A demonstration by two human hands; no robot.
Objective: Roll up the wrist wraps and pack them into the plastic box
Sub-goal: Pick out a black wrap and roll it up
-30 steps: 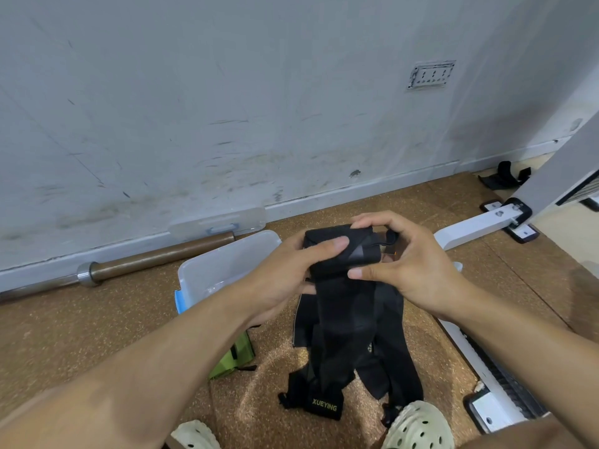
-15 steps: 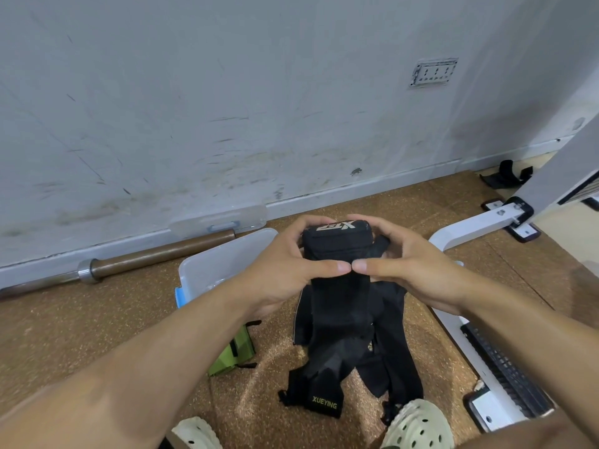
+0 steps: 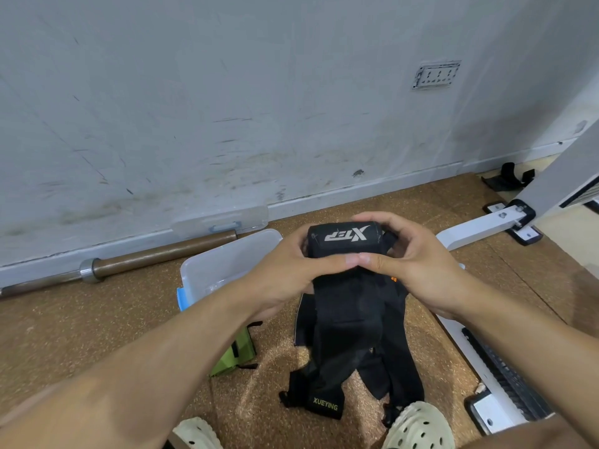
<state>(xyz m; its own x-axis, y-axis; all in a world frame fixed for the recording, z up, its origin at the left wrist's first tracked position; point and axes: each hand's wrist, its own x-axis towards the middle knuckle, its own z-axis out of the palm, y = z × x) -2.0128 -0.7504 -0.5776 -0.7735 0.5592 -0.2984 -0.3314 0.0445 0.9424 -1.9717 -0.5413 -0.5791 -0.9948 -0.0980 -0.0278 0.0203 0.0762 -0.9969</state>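
Wraps: one black wrap (image 3: 342,241) is partly wound into a tight roll, held up over the floor (image 3: 97,319) between both hands, its logo facing the camera. The left hand (image 3: 285,273) curls round the roll's left end, thumb reaching across the front; the right hand (image 3: 418,264) does the same on the other end, and the two thumbs meet just below the logo. Neither hand is free. The unrolled tail hangs down from the roll and ends in a tab near the shoes (image 3: 418,426) (several black strips hang or lie together there, and I cannot tell how many separate wraps they make).

The box (image 3: 227,260) stands open on the floor just left of the hands, clear and seemingly almost bare inside; its lid (image 3: 220,222) leans against the wall (image 3: 259,92) behind a barbell (image 3: 155,257). A green item (image 3: 236,354) lies near the box, half hidden by the left forearm.

Rolling looks roughly begun, packing not.

Risks from here, as I judge them: the roll could spring loose if either thumb lifts while re-gripping, since nothing yet fastens it. The hanging tail may twist or catch the other strips, winding in a crooked layer. A lopsided roll would fit the box badly or unroll once dropped in.
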